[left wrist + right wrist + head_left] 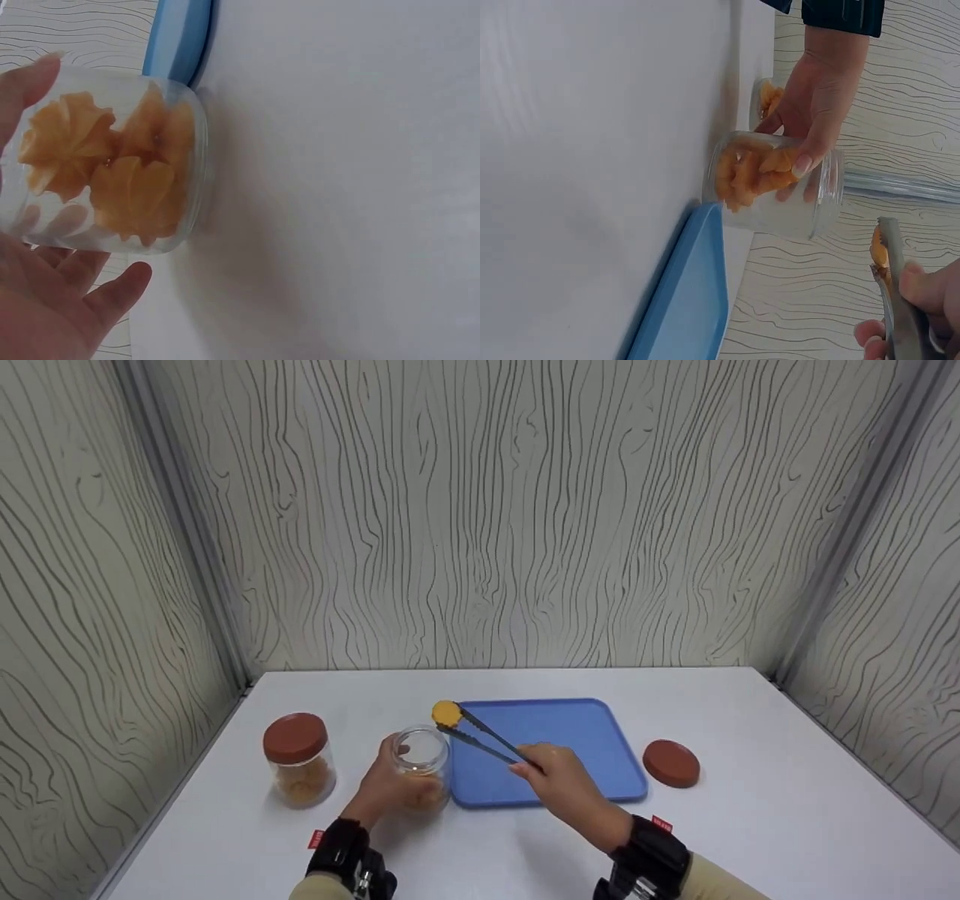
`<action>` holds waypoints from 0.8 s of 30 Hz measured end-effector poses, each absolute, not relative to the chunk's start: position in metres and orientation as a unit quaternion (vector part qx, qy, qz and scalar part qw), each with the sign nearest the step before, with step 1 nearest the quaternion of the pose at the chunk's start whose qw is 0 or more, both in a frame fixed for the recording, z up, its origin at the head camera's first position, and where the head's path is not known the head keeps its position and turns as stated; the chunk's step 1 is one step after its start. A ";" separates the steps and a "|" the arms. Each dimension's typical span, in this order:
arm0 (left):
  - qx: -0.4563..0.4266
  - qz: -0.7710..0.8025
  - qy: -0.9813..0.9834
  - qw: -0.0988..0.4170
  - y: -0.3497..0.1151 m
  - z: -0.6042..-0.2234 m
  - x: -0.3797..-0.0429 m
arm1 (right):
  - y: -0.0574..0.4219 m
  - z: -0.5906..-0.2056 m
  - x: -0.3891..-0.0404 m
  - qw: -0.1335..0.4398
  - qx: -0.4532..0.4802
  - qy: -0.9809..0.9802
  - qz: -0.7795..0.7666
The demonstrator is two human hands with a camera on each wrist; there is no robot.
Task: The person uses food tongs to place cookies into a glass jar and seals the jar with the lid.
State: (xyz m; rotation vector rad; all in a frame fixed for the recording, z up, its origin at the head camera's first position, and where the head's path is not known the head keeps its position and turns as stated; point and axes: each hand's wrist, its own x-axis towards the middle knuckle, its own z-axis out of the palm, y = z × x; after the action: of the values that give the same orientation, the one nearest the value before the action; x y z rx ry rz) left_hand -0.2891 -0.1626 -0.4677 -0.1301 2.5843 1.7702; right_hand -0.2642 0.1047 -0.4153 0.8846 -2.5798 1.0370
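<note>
My left hand (390,784) grips a clear lidless jar (421,735) round its side. In the left wrist view several orange, ridged, flower-shaped snack pieces (135,195) lie in the jar's lower part. My right hand (562,784) holds dark tongs (491,742), which pinch one orange snack piece (447,714) between their tips. That piece is held above and slightly right of the jar's mouth, near the back left corner of the blue tray (540,750). In the right wrist view the tongs (896,300) show close up, their tips on the piece.
A second jar (301,780) with a red-brown lid (295,738) stands at the left and holds similar pieces. A loose red-brown lid (671,763) lies right of the tray. Wood-patterned walls (480,510) enclose the white table (750,825) at the back and sides.
</note>
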 end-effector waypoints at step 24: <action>-0.008 0.577 0.816 -0.023 -0.162 -0.467 -0.285 | 0.070 -0.420 -0.260 0.085 0.314 -0.866 0.379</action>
State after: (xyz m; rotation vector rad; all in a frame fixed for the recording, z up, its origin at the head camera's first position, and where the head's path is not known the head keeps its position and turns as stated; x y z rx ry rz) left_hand -0.2854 -0.1625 -0.4674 -0.0240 2.6027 1.8410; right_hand -0.2605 0.0704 -0.4203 0.9374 -2.5842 1.1300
